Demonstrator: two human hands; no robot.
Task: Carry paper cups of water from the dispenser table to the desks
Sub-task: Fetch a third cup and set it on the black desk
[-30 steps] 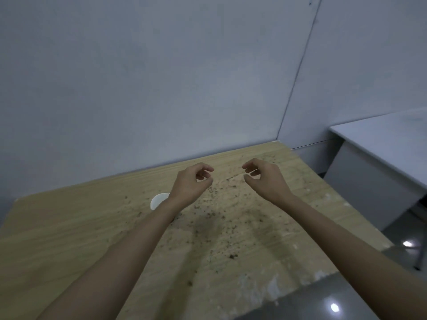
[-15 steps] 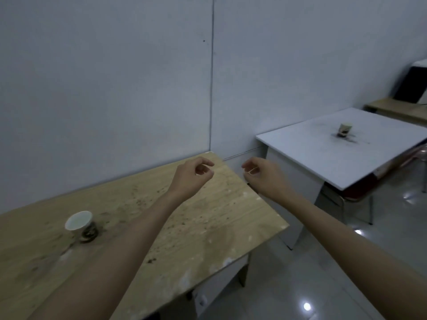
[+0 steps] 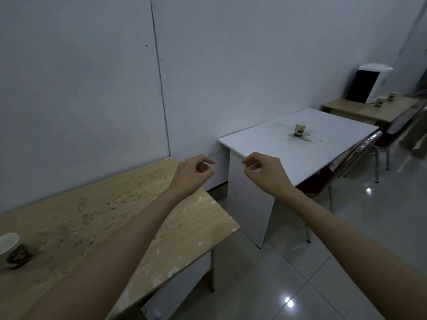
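Note:
A paper cup [image 3: 11,249] stands at the far left on the wooden desk [image 3: 97,227]. Another paper cup [image 3: 300,129] sits in the middle of the white desk [image 3: 277,148]. Far right, the white and black water dispenser [image 3: 367,85] rests on a wooden table [image 3: 360,109] with two small cups [image 3: 384,98] beside it. My left hand [image 3: 193,173] and my right hand [image 3: 263,170] are held out in front of me, fingers loosely curled, holding nothing, above the gap between the two desks.
A chair with a red seat and metal legs [image 3: 346,167] is tucked under the white desk. A grey wall runs behind all the desks. Glossy tiled floor [image 3: 300,273] lies open to the right, toward the dispenser table.
My view has swung to the right: the wooden desk's cup slid to the left edge, and the white desk and the dispenser table came into view. Both hands keep their empty, curled pose.

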